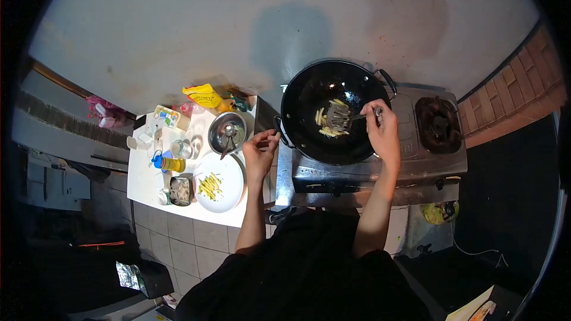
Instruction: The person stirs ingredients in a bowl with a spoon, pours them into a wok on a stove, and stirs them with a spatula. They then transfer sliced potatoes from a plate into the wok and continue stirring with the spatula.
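My right hand (pixel 380 125) grips the handle of a slotted spatula (pixel 340 116). Its broad slotted blade is down in a black wok (pixel 309 142) on the stove, among pale yellow fried strips (pixel 326 120) that look like cut potato. My left hand (pixel 260 150) is beside the wok's left loop handle (pixel 282 132), with the fingers curled and the tips close together. Whatever might be between those fingertips is too small to name. Close by on the left, a white plate (pixel 229 199) holds more yellow strips with green bits.
A steel bowl (pixel 237 120) with a spoon, an oil bottle with a blue cap (pixel 172 164), glass jars, a small container (pixel 181 191) and a yellow packet (pixel 205 95) crowd the white table (pixel 140 172). A second burner (pixel 439 125) is at the stove's right.
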Tool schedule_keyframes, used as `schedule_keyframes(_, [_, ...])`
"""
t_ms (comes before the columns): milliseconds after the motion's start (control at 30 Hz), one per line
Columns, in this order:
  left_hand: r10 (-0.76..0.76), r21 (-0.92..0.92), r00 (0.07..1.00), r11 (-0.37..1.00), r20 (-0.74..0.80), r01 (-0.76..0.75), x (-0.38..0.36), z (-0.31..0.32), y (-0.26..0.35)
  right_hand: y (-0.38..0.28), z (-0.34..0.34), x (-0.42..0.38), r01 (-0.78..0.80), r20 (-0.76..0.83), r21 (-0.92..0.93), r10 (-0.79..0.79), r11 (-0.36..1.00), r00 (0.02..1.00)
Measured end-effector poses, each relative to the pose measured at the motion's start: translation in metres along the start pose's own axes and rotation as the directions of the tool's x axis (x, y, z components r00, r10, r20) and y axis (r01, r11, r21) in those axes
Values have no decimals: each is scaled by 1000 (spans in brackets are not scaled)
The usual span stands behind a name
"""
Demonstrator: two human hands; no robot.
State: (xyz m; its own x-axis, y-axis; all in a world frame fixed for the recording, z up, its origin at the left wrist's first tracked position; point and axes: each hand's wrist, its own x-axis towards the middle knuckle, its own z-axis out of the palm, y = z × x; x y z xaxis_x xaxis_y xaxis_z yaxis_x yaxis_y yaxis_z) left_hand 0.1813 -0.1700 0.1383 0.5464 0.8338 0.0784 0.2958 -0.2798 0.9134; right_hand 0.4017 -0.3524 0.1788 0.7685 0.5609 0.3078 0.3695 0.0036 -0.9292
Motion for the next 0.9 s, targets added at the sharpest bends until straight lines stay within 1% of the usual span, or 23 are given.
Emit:
schedule_keyframes(67, [-1, -3, 1000, 1000, 0, 1, 0, 1, 0, -3, -2, -1, -18, 16, 13, 18, 1000, 1000])
schedule_keyframes(133, [-37, -39, 999, 999, -13, 36, 0, 2, 0, -9, -3, -2, -35, 33, 27, 34, 999, 999])
schedule_keyframes(200, [-19, -25, 1000, 1000, -13, 19, 0, 2, 1, -17, -3, -2, 80, -131, 131, -63, 988, 989])
schedule_keyframes(267, [-1, -9, 1000, 1000, -15, 1, 1, 0, 2, -19, -12, -4, 101, -123, 142, -84, 985, 989])
schedule_keyframes(333, [2, 7, 1000, 1000, -3, -2, 0, 0, 4, -29, -20, -6, 64, -170, -10, -64, 998, 983])
schedule_keyframes(367, [4, 6, 1000, 1000, -2, -4, 0, 1, 4, -29, -23, -6, 24, -149, -77, -35, 997, 988])
schedule_keyframes(400, [-9, 0, 1000, 1000, -8, 9, 0, 1, 4, -27, -22, -6, 25, -151, -78, -36, 997, 988])
schedule_keyframes(467, [-19, -7, 1000, 1000, -16, 18, 0, 2, 4, -20, -19, -3, 207, -148, -329, -266, 922, 952])
schedule_keyframes(500, [2, 17, 1000, 1000, -20, -2, 0, 1, 4, -20, -16, -2, 209, -148, -329, -269, 921, 952])
schedule_keyframes(567, [23, 39, 999, 999, -26, -22, 0, 1, 4, -21, -9, -2, 46, -117, -275, -81, 960, 990])
schedule_keyframes(600, [43, 38, 999, 998, -30, -42, 0, 1, 4, -15, 0, 0, 73, -118, -195, -97, 978, 988])
schedule_keyframes(667, [66, 36, 997, 997, -32, -65, 0, 3, 2, -7, 6, 1, 69, -52, -161, -78, 985, 996])
schedule_keyframes(700, [58, 31, 998, 998, -32, -57, 0, 2, 2, -8, 8, 2, 34, -46, -91, -38, 995, 998])
schedule_keyframes(733, [51, 26, 998, 998, -34, -50, 1, 2, 2, -10, 9, 2, 37, -45, -88, -41, 995, 998])
schedule_keyframes(800, [60, 30, 998, 998, -37, -59, 1, 0, 6, -16, 7, 1, 34, -90, 136, -22, 990, 996])
schedule_keyframes(867, [64, 32, 997, 997, -34, -63, -1, 0, 8, -16, 3, 0, 38, -85, 147, -26, 988, 996])
schedule_keyframes(900, [53, 41, 998, 998, -27, -51, 0, -1, 9, -14, 2, 0, 73, -78, 11, -72, 997, 994])
